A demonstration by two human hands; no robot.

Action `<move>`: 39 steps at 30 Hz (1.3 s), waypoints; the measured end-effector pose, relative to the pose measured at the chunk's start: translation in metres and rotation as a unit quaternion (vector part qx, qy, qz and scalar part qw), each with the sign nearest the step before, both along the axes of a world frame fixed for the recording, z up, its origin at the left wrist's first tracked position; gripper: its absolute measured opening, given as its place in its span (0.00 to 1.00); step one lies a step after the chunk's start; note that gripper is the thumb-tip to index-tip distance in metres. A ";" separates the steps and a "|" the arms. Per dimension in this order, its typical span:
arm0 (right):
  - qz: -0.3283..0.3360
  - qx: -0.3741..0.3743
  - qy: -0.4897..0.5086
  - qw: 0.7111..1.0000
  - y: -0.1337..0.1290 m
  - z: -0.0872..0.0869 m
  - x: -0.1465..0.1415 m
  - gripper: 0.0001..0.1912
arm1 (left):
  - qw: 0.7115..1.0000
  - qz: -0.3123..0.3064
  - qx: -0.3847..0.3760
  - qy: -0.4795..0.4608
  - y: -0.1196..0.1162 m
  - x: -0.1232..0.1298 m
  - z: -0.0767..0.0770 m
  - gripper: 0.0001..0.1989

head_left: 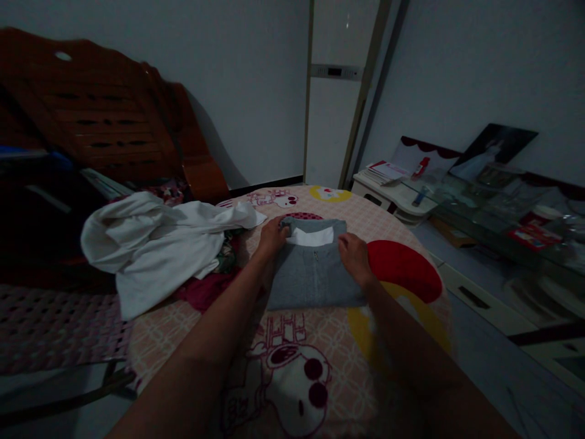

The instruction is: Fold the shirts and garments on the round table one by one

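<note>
A grey folded shirt (315, 280) with a short front placket and a white patch inside its neck lies flat on a round cloth-covered table (347, 396). My left hand (274, 236) grips its far left corner, with the fingers closed on the fabric. At the far right corner, my right hand (354, 253) is closed in a pinch on the edge of the shirt. To the left, a white garment (159, 238) lies crumpled over darker clothes, among them a maroon cloth (208, 291).
A wooden chair (109, 122) stands behind the clothes at left, and a woven seat (59, 329) is beside the table. On the right is a glass-topped cabinet (493, 201) with papers, a framed picture and small items. A tall white unit (336, 122) stands at the back.
</note>
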State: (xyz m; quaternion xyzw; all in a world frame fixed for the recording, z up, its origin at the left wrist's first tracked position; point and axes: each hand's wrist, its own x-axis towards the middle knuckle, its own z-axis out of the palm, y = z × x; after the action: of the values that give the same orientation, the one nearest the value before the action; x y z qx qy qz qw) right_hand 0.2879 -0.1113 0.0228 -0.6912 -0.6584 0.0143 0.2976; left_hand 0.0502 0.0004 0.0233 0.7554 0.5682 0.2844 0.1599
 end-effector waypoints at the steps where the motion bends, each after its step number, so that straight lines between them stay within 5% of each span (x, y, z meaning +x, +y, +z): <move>1: -0.036 -0.004 0.020 0.999 0.011 0.000 0.009 0.16 | 0.999 0.028 -0.026 0.008 0.008 -0.001 0.001 0.21; 6: -0.156 -0.059 0.092 0.982 0.066 -0.006 0.040 0.14 | 0.992 0.084 -0.095 -0.023 0.043 0.007 -0.004 0.16; 14: -0.162 -0.090 0.275 0.943 0.123 -0.012 0.050 0.01 | 0.947 0.139 -0.195 -0.212 0.072 0.021 -0.016 0.10; 17: -0.148 -0.079 0.301 0.939 0.129 -0.009 0.049 0.05 | 0.940 0.127 -0.193 -0.251 0.070 0.019 -0.014 0.08; 21: -0.090 -0.019 0.362 0.928 0.115 0.004 0.046 0.04 | 0.921 0.090 -0.179 -0.334 0.057 0.010 -0.003 0.07; 26: 0.042 0.060 0.492 0.868 0.075 0.024 0.049 0.10 | 0.868 -0.068 -0.135 -0.472 0.024 -0.009 0.021 0.10; 29: 0.081 0.059 0.499 0.861 0.043 0.027 0.052 0.11 | 0.864 -0.135 -0.112 -0.473 -0.004 -0.024 0.032 0.13; 34: 0.140 -0.007 0.431 0.891 -0.009 0.009 0.057 0.13 | 0.896 -0.221 -0.135 -0.361 -0.046 -0.053 0.030 0.12; 39: 0.173 -0.060 0.207 0.961 -0.035 -0.003 0.060 0.16 | 0.938 -0.278 -0.139 -0.151 -0.071 -0.066 0.008 0.14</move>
State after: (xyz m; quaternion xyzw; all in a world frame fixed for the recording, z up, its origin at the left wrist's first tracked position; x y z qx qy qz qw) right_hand 0.3476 -0.1468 0.0195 -0.5656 -0.6896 0.2478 0.3783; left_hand -0.0162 -0.0710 0.0314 0.8015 0.3387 0.2574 0.4203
